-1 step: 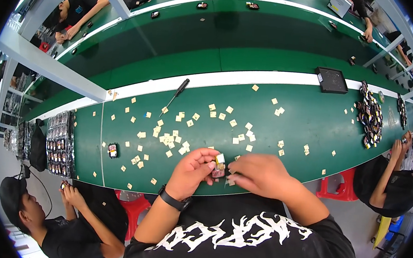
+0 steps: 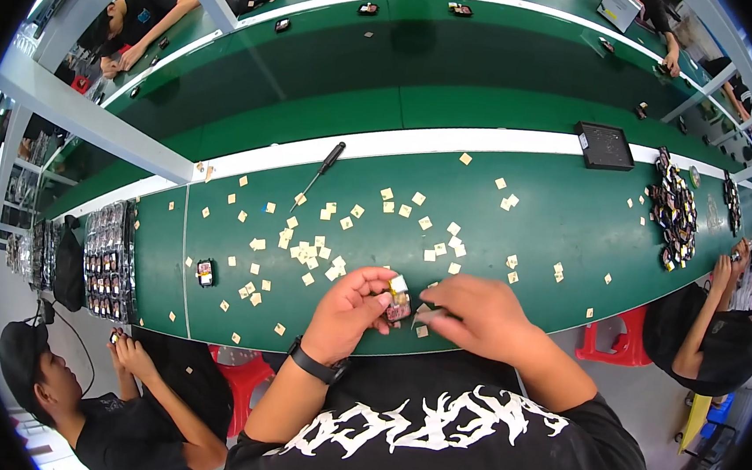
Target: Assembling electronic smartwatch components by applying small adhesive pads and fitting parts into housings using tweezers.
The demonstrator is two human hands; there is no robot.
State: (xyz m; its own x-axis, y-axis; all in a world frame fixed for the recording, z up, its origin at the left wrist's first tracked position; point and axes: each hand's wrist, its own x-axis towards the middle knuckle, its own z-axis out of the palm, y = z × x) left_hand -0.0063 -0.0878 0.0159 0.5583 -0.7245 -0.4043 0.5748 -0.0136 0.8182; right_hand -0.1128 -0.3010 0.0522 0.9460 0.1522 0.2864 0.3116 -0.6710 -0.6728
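Close to the table's near edge, my left hand grips a small electronic module between thumb and fingers. The module has a white block at its top, a yellow band and a dark reddish lower part. Just right of it is my right hand, fingers pinched together and slightly blurred. A thin pale piece shows at those fingertips, too small to name. Around both hands lie small cream square pieces, scattered over the green table. Another module rests alone to the left.
A screwdriver lies toward the far edge. Far right are a black tray and a heap of modules. Trays filled with modules stand at the left end. Co-workers sit on both sides, near red stools.
My right hand has drawn slightly away from the module, widening the gap between them. The module in my left hand has shifted a little.
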